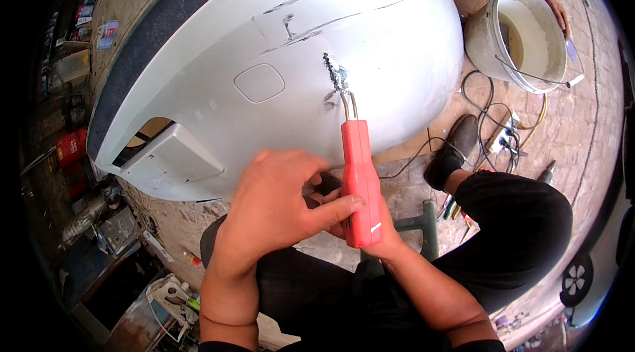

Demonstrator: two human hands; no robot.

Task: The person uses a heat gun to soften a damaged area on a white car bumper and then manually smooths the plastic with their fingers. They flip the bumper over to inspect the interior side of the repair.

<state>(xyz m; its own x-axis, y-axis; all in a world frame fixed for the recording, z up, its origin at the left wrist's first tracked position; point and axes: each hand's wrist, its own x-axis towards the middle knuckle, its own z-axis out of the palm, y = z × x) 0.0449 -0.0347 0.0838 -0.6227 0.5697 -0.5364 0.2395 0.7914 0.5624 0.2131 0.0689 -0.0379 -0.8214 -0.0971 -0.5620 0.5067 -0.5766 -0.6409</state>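
A silver bumper [390, 94] with dark scuffs and a short black jagged crack spans the upper middle. My right hand [380, 239] is closed on a red hand tool [358, 153], held upright in view. Its two bent metal prongs [349, 104] reach a small shiny piece [340, 74] beside the crack. My left hand [271, 206] hovers just left of the tool, fingers curved and apart, thumb tip touching the tool's body; some fingertips are hidden in shadow.
At upper right, another person's hand [559, 18] is by a white bucket [483, 38] of cloudy liquid. Cables and a power strip [503, 130] lie beside my shoe [450, 147]. A green metal frame [430, 233] is between my legs. Clutter and red containers [71, 147] line the left.
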